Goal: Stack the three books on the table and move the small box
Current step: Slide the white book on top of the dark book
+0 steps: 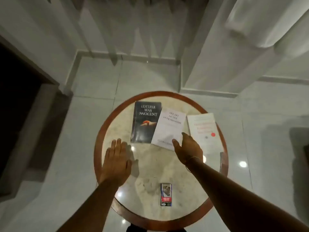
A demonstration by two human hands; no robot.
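Reaching for the middle book, right hand open, touching its corner.
Pinch that corner firmly; left hand lies flat, empty, on the tabletop.

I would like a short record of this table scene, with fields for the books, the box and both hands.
table: round, marble top, wooden rim
dark book: far left, flat
middle book: white, overlaps the dark book's edge
right book: white, over the rim
box: near edge, apart from books
left hand: open, flat over the table
right hand: open, at the middle book's near corner
stacked: no
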